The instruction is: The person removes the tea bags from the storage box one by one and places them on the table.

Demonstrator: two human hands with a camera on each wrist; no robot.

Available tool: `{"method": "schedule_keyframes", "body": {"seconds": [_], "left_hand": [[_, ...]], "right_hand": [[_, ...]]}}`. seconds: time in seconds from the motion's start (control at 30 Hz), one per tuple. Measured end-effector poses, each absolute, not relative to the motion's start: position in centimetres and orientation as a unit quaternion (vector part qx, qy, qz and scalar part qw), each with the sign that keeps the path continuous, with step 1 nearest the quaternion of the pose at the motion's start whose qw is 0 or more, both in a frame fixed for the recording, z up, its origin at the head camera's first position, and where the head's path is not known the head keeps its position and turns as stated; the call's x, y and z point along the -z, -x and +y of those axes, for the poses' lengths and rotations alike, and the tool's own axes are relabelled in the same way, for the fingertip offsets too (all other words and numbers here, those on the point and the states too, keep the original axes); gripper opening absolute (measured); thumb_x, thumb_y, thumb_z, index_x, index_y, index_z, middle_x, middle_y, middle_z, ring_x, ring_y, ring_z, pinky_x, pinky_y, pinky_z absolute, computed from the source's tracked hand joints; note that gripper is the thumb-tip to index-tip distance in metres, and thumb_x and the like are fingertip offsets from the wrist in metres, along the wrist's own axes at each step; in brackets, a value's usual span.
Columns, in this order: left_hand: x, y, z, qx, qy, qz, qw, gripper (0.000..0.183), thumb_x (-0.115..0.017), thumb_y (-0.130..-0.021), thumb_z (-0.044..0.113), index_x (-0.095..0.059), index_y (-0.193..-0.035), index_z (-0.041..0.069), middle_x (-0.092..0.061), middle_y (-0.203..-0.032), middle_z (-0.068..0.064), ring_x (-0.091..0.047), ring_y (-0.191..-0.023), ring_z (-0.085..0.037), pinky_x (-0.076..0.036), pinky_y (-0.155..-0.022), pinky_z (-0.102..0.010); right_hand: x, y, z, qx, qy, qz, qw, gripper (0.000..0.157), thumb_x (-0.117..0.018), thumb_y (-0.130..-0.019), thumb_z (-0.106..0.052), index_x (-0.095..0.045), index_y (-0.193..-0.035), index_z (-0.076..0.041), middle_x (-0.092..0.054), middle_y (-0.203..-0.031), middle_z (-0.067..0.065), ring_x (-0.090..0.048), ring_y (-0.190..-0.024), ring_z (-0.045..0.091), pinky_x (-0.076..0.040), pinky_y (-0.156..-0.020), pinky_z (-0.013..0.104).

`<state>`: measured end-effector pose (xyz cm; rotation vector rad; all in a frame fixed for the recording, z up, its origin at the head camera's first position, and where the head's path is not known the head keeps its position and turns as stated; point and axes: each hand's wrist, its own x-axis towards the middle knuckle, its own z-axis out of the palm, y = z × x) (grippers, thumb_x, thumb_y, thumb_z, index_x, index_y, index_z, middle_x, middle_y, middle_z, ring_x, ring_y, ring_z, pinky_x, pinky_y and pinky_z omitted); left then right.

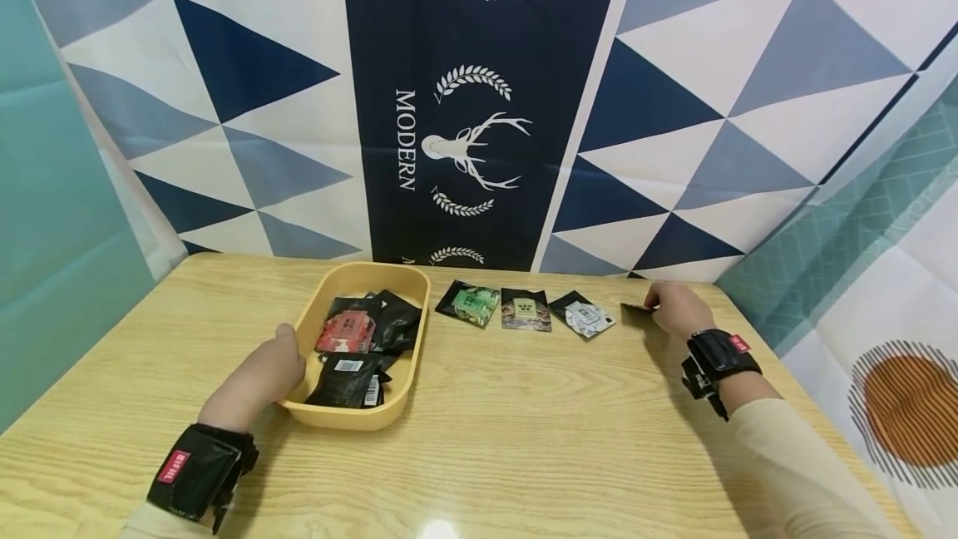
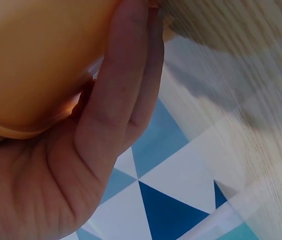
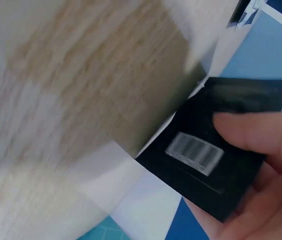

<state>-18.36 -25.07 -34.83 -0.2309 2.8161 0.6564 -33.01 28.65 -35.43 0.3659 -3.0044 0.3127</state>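
My left hand (image 1: 264, 373) grips the left wall of a yellow plastic bin (image 1: 407, 373); in the left wrist view its fingers (image 2: 116, 85) lie along the outside, the thumb mostly hidden by the rim. Inside the bin are several black sachets, one with a red front (image 1: 348, 329). At the far right of the table, my right hand (image 1: 679, 310) pinches a small black sachet (image 3: 195, 130) between thumb and fingers. The sachet's back, bearing a white barcode label (image 3: 194, 153), faces the right wrist camera. Its front is hidden.
Left of my right hand, three sachets lie in a row near the table's back edge: a green one (image 1: 471, 303), a brownish one (image 1: 526, 310) and a white one (image 1: 585, 316). A patterned cloth (image 1: 479, 215) hangs right behind the wooden table (image 1: 524, 439).
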Motion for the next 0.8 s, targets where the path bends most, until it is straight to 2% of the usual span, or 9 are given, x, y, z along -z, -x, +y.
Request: {"method": "schedule_keyframes", "body": {"seconds": [0.13,0.33,0.47,0.6,0.8], "left_hand": [[34.8,18.3,-25.1,-0.222,0.082,0.964,0.122,0.032,-0.032,-0.091,0.002,-0.024,-0.114,-0.019,-0.054,-0.087,-0.028,-0.057,-0.067,-0.024,-0.045,-0.054,-0.031],[34.8,18.3,-25.0,-0.220,0.080,0.965,0.118,0.032,-0.033,-0.091,0.002,-0.024,-0.114,-0.018,-0.054,-0.085,-0.026,-0.057,-0.065,-0.023,-0.045,-0.053,-0.030],[34.7,18.2,-25.0,-0.215,0.074,0.968,0.107,0.030,-0.032,-0.090,0.001,-0.025,-0.111,-0.019,-0.054,-0.081,-0.025,-0.057,-0.065,-0.023,-0.046,-0.053,-0.031],[34.7,18.0,-25.1,-0.212,0.071,0.969,0.102,0.028,-0.032,-0.090,0.000,-0.026,-0.110,-0.019,-0.053,-0.079,-0.023,-0.056,-0.064,-0.023,-0.045,-0.053,-0.031],[34.9,18.1,-25.1,-0.205,0.061,0.971,0.103,0.028,-0.032,-0.092,0.001,-0.026,-0.112,-0.019,-0.053,-0.074,-0.019,-0.055,-0.061,-0.021,-0.043,-0.053,-0.028]], "right_hand": [[35.6,33.0,28.5,-0.080,-0.132,-0.988,0.023,0.022,-0.049,-0.076,0.010,-0.064,-0.085,-0.002,-0.065,-0.086,0.018,-0.059,-0.074,0.029,-0.047,-0.066,0.044],[36.0,32.5,28.3,-0.051,-0.152,-0.987,0.019,0.014,-0.053,-0.080,0.007,-0.063,-0.084,-0.002,-0.064,-0.082,0.015,-0.057,-0.070,0.025,-0.047,-0.066,0.043],[35.6,32.4,28.2,-0.043,-0.177,-0.983,-0.021,0.009,-0.057,-0.078,0.005,-0.057,-0.083,-0.002,-0.056,-0.076,0.010,-0.049,-0.067,0.021,-0.041,-0.062,0.037],[35.3,32.4,28.3,-0.053,-0.196,-0.977,-0.064,0.014,-0.062,-0.076,0.000,-0.050,-0.082,-0.003,-0.046,-0.072,0.005,-0.042,-0.067,0.019,-0.032,-0.062,0.033],[34.9,32.0,28.7,-0.068,-0.207,-0.971,-0.093,0.019,-0.065,-0.081,-0.014,-0.049,-0.080,-0.004,-0.042,-0.070,0.002,-0.039,-0.063,0.015,-0.030,-0.059,0.029]]}}
